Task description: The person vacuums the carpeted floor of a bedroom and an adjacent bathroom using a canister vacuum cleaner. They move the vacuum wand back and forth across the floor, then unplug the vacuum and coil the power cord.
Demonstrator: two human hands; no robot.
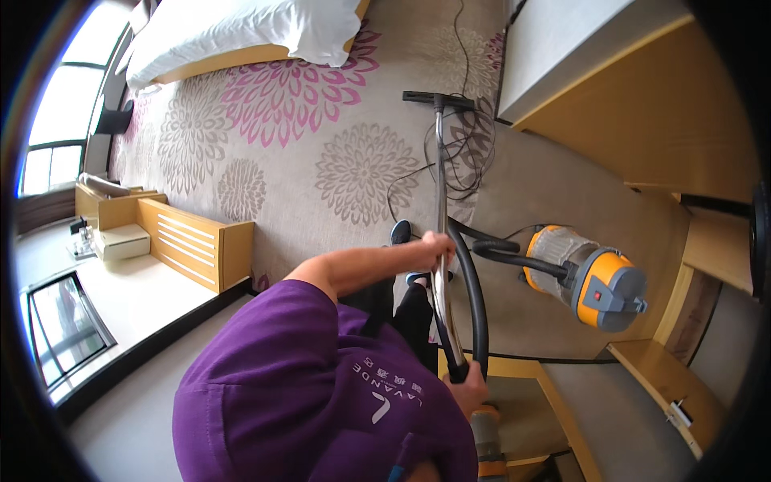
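Observation:
My left hand (438,250) is wrapped around the middle of a steel vacuum wand (441,181). Nearer my body, my right hand (468,388) grips the black handle (458,369) at the wand's upper end. The wand runs away from me to a wide black floor head (438,100) resting on the patterned carpet (283,175). A black hose (476,289) bends beside the wand and joins the orange and grey canister vacuum cleaner (584,277), which stands on the floor to my right.
A black power cord (473,175) lies in loose loops around the floor head. At the upper left is a bed with white linen (253,36). A wooden desk unit (193,241) stands left; a wooden panel (644,114) rises right. My shoe (400,232) is close to the cord.

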